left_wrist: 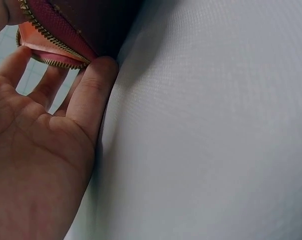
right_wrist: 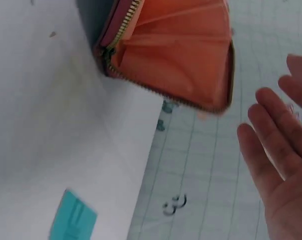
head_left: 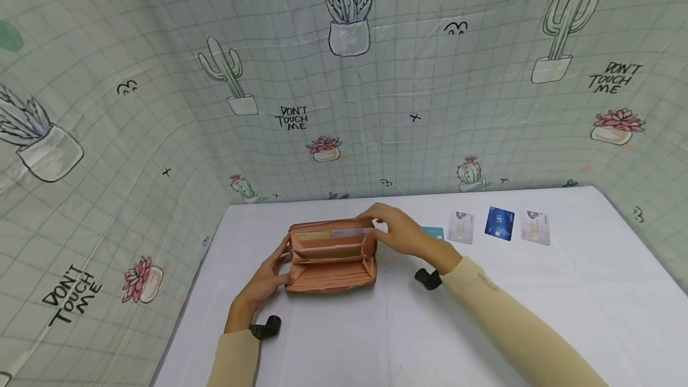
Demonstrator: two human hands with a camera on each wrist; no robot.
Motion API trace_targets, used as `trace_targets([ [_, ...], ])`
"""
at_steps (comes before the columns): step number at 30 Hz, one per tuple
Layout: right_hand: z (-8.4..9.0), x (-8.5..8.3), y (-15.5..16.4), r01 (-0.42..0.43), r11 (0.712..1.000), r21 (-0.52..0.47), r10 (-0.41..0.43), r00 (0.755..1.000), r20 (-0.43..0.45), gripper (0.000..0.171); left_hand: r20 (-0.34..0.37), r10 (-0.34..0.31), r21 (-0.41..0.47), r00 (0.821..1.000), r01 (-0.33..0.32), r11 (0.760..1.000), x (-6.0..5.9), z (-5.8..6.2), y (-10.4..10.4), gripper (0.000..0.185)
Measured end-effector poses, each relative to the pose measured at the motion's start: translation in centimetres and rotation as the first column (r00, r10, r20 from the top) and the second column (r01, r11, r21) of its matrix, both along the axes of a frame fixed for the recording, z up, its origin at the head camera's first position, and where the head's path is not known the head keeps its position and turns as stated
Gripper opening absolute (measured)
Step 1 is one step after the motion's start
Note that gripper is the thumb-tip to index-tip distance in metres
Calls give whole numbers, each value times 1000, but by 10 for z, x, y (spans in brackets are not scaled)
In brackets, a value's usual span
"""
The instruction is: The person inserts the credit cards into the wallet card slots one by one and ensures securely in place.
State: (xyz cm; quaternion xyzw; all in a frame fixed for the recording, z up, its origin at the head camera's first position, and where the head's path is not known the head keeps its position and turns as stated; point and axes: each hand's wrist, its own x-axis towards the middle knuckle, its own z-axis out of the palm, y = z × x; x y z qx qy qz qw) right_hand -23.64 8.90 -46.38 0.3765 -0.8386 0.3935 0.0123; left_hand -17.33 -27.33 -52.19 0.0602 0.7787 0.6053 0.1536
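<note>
Pink zip-around wallet [head_left: 330, 255] lies open, mouth up, on the white surface [head_left: 376, 339], toward the rear left of it. Inner dividers and card slots exposed; a pale card edge shows in the rear slot. Brass zipper teeth run round the rim, clear in both wrist views.

Left hand [head_left: 267, 278] is at the wallet's left end, fingers straight and relaxed. The left wrist view shows fingertips [left_wrist: 98, 75] touching the zipper edge and nothing curled round it, palm resting low on the surface.

Right hand [head_left: 396, 230] reaches over the wallet's rear right corner, fingers bent toward the top edge. In the head view, whether it pinches the rim or a card cannot be told. The right wrist view is blurred and shows the fingers [right_wrist: 271, 125] spread, apart from the wallet, holding nothing.

Around:
- A teal card [head_left: 433, 232] lies flat just behind the right hand, partly hidden by it.
- Further right, a row of three cards: a pale card [head_left: 460, 227], a blue card [head_left: 499, 223], another pale card [head_left: 535, 227]. Each is separate and well apart from the wallet.
- A black camera mount sits at each wrist, at the cuffs of beige sleeves.
- A cactus-print cloth [head_left: 344, 76] with a grid pattern backs and flanks the surface.

The right forearm lies between the wallet and the card row.
</note>
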Motion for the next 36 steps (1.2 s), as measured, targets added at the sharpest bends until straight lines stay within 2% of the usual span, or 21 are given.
trace_targets([
  [2, -4, 2, 16, 53, 997, -53, -53, 999, 2, 33, -8, -7, 2, 1000, 7, 1000, 0, 0, -1, 110],
  [5, -14, 5, 41, 125, 990, -58, -123, 992, 39, 35, -15, -14, 5, 1000, 14, 1000, -1, 1, -2, 111],
  [8, -24, 7, 63, 188, 982, -12, -186, 978, 90, 37, -16, -14, 4, 1000, 14, 1000, -1, 2, -3, 111],
  [17, -48, 10, 97, 308, 941, 142, -325, 939, 114, 46, -8, -7, 5, 1000, 7, 1000, 0, 4, -2, 110],
  [21, -53, 12, 101, 325, 929, 177, -348, 930, 119, 51, -5, -1, 4, 1000, 1, 1000, 0, 3, -2, 110],
  [31, -57, 12, 104, 333, 920, 204, -360, 927, 109, 52, -1, 12, 7, 1000, -12, 1000, 1, 2, 1, 109],
  [36, -58, 11, 104, 332, 920, 210, -358, 928, 102, 52, -9, 75, -19, 997, -75, 997, 3, 6, 8, 99],
])
